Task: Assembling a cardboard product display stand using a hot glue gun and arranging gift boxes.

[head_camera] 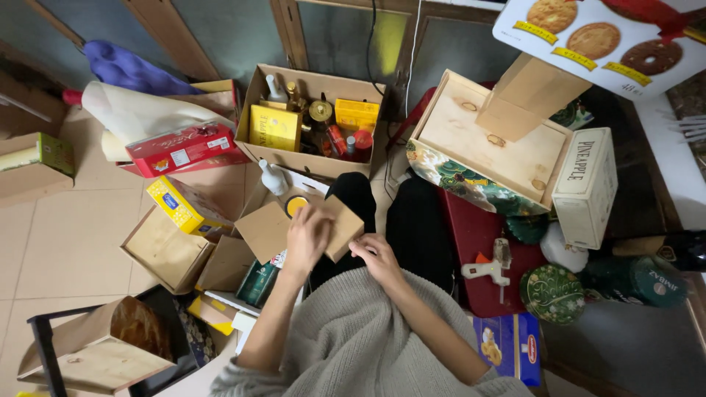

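A flat, plain brown cardboard box (340,226) is clasped by the left hand (307,237), half hiding it, while the right hand (375,254) curls loosely beside.

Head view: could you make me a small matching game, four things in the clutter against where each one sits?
Things:
1. small cardboard box
2. tape dispenser
3. open carton of bottles
4. blue biscuit box

Places:
A. on the red surface, right of the dark trouser legs
B. bottom of the picture, by the right forearm
C. between the hands, left hand flat on it, right hand at its corner
D. on the floor past the knees

Pairs: 1-C, 2-A, 3-D, 4-B
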